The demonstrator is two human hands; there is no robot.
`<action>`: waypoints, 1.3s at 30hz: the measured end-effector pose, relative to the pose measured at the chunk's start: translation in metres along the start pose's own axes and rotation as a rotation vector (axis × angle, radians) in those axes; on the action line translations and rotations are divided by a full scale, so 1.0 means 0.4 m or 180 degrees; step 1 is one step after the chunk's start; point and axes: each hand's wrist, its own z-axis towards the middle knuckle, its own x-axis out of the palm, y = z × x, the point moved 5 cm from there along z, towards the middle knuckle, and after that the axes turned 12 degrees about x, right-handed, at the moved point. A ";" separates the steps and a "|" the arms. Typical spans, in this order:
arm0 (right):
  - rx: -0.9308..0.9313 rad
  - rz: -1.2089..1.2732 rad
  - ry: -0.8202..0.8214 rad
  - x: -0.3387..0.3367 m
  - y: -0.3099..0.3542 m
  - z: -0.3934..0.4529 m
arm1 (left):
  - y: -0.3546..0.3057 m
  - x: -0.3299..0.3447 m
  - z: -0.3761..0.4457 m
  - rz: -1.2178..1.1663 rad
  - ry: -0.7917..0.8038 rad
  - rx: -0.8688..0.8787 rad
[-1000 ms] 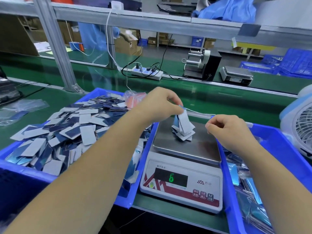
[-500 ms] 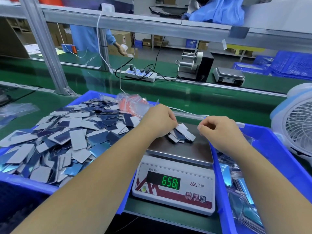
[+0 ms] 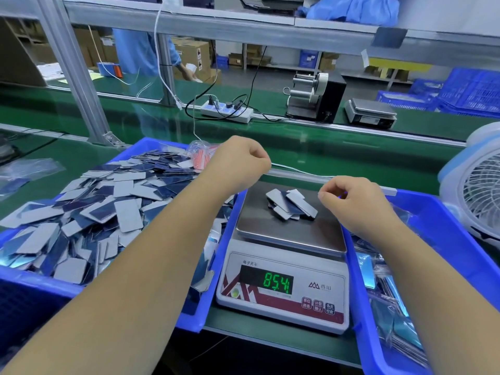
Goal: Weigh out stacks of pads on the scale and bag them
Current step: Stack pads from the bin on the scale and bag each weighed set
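Both hands are hovering with fingers curled loosely inward and holding nothing: the left hand [image 3: 238, 161] is hanging over the far left corner of the scale [image 3: 284, 266], the right hand [image 3: 357, 204] just right of its steel pan, thumb and forefinger nearly meeting (whether they are touching, I cannot tell). Between them a small heap of pads [image 3: 290, 205] is lying fanned and tilted on the pan, untouched by either hand. They are looking thin, light and fairly stiff, with glossy blue faces likely to be sliding on one another; squaring them and pinching the stack across its long edges seems the safest hold. Far more pads are filling the left bin [image 3: 40, 290]; bagged ones are sitting in the right bin [image 3: 460, 239]. The display is reading 85.4, with some Chinese lettering above it.
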 end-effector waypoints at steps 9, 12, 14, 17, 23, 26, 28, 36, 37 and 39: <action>-0.0083 -0.0416 0.0142 0.049 0.005 0.011 | 0.003 0.025 -0.001 0.0542 0.0512 -0.0139; -0.0130 -0.0482 0.0310 0.055 0.007 0.006 | 0.009 0.040 -0.005 0.0504 0.0641 -0.0187; -0.0094 -0.0449 0.0377 0.056 0.005 0.006 | 0.012 0.044 -0.006 0.0502 0.0660 -0.0207; -0.0084 -0.0424 0.0356 0.055 0.006 0.005 | 0.013 0.047 -0.009 0.0444 0.0673 -0.0226; -0.0154 -0.0238 0.0264 0.044 0.007 0.003 | 0.005 0.046 -0.012 0.0415 0.0689 -0.0195; -0.0312 -0.0118 0.0075 0.029 0.017 -0.004 | -0.005 0.054 -0.016 0.0343 0.0631 -0.0147; -0.0534 0.0033 -0.0122 0.016 0.035 -0.013 | -0.018 0.066 -0.019 0.0038 0.0590 -0.0101; -0.1084 0.0226 -0.0156 0.023 0.083 -0.049 | -0.041 0.072 -0.037 -0.0802 0.0860 0.0117; -0.1054 0.0185 -0.0087 0.027 0.079 -0.045 | -0.033 0.057 -0.035 -0.0746 0.0780 0.0047; -0.0976 0.0079 -0.0034 0.033 0.070 -0.036 | -0.006 0.019 -0.029 -0.0573 0.0555 -0.0133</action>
